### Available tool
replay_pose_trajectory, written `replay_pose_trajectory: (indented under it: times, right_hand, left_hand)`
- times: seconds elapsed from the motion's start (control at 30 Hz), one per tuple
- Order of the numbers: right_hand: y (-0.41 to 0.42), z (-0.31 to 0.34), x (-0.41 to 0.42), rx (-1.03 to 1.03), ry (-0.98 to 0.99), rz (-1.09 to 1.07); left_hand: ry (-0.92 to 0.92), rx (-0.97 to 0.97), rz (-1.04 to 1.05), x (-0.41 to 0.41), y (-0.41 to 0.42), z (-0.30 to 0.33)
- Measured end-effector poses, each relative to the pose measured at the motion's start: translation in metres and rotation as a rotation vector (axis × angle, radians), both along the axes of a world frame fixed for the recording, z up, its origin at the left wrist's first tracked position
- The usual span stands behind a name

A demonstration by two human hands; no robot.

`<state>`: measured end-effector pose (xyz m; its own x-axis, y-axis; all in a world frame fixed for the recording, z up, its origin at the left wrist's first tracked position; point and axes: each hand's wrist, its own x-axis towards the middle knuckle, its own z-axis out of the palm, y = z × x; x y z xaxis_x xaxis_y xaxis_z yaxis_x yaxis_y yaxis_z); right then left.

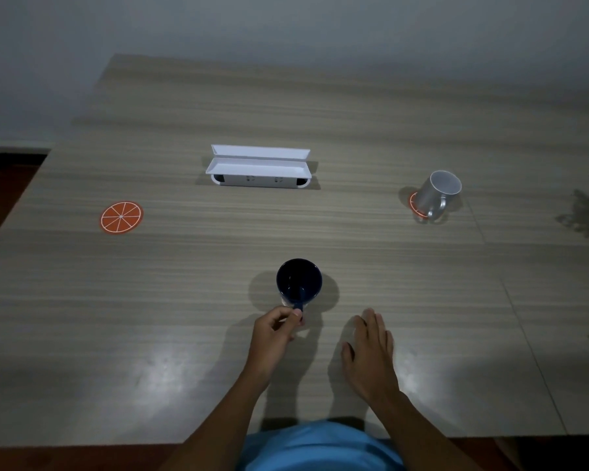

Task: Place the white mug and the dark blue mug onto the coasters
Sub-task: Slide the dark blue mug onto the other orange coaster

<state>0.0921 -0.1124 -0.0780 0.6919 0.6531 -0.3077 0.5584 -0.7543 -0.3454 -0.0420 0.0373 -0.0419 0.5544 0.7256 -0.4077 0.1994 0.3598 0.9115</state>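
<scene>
"Where was the dark blue mug when you looked?"

"Upright on the worktop, near the person, about the middle. It sat on bare wood, not on a coaster. Its handle pointed back toward the person, and the left hand was pinching that handle, thumb and curled fingers closed round it."

"And the right hand?"

"Flat on the worktop just to the right of the mug, palm down, fingers stretched out and loose, gripping nothing. It wasn't touching the mug."

"The white mug?"

"Far off to the right, already standing on an orange coaster (only a sliver of the rim showed at the mug's left side). Its handle faced the near edge."

"Was there a second coaster?"

"Yes, an orange-slice coaster lay well to the left, bare, well apart from both mugs."

"Anything else on there?"

"A white open box stood farther back in the middle, its lid folded up behind it. Some pale things sat at the far right edge, too cut off for me to tell what they were. The light was dim, with a bright patch on the near wood."
</scene>
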Motion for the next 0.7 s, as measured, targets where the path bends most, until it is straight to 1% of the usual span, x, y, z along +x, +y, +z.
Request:
replay_pose_trajectory:
  times: [0.13,0.33,0.57,0.7]
  right_hand:
    - [0.024,0.002,-0.011,-0.009,-0.014,0.132]
    - [0.090,0.003,-0.036,-0.052,-0.030,0.336]
    - [0.185,0.001,-0.075,-0.061,-0.040,0.520]
    - [0.231,-0.003,-0.100,-0.067,-0.022,0.555]
  left_hand:
    - [-0.045,0.018,0.065,-0.012,0.019,0.000]
    - [-0.071,0.035,0.206,-0.041,0.061,-0.001]
    - [-0.032,0.105,0.342,-0.090,0.143,0.002]
    - [0.007,0.146,0.424,-0.117,0.198,0.006]
